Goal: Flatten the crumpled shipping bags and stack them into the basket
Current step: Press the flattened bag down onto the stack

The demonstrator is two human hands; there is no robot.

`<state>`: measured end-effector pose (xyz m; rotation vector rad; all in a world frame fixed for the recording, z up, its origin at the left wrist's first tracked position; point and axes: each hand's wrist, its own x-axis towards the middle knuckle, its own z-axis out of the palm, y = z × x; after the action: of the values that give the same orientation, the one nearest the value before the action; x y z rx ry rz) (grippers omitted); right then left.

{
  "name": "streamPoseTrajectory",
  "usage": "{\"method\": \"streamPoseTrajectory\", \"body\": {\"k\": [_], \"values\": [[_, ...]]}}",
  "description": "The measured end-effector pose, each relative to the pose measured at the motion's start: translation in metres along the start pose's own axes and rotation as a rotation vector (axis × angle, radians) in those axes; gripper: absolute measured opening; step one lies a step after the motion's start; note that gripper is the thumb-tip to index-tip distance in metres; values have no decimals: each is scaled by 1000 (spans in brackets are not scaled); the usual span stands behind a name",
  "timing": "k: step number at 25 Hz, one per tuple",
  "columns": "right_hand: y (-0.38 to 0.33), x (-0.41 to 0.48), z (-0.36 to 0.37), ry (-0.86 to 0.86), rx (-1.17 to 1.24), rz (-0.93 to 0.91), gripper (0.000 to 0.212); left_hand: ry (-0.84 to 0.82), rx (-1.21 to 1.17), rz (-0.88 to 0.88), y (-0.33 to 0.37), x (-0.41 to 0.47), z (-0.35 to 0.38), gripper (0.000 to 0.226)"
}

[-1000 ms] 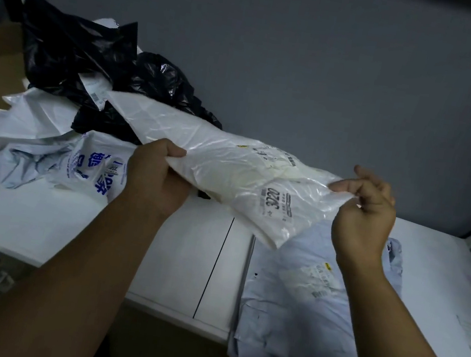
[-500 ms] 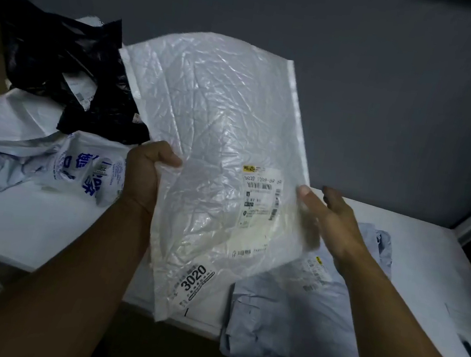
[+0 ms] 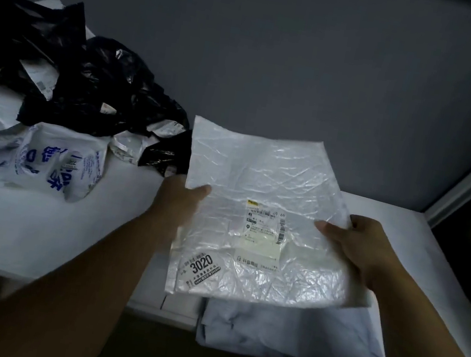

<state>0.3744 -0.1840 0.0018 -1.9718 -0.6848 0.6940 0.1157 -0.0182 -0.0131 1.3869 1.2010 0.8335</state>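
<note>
Both arms reach forward from the bottom corners, forearms angled in toward each other, with the white shipping bag point(image 3: 266, 189) spread out flat between them. The left hand point(image 3: 176, 203) grips the bag's left edge, thumb laid on top and the other fingers tucked under the plastic where I can't see them. The right hand point(image 3: 356, 247) does the same on the right edge: thumb pressed on top pointing inward, fingers curled round the edge behind it. So both are pinching it, one per side.

The bag sits about level over the right part of the white table point(image 3: 35, 224), printed label point(image 3: 263, 229) and a "3020" sticker point(image 3: 202, 265) facing up (pretty wrinkly, but opened out). Its near edge overlaps a pale blue-grey bag point(image 3: 296, 333) lying flat at the table's front edge; can't tell if they're touching. Off to the left is the crumpled pile: black bags point(image 3: 88, 84) on top, a white bag with blue print point(image 3: 57, 165) in front.
</note>
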Motion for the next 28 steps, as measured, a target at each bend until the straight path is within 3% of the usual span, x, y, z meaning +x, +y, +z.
{"method": "streamPoseTrajectory", "body": {"k": [3,11,14,21,28], "values": [[20,-8,-27,-44,-39,84,39,-1,170,82,-24,1,29,28],[72,-7,-53,-134,-248,323,52,-158,525,-102,-73,3,89,28],[80,-2,-53,-151,-320,388,44,-184,614,-104,-79,-3,97,35],[85,5,-57,-80,-449,431,29,-180,700,-69,-76,-9,99,34],[89,11,-53,-66,-497,365,34,-151,720,-89,-78,-9,101,39]]}}
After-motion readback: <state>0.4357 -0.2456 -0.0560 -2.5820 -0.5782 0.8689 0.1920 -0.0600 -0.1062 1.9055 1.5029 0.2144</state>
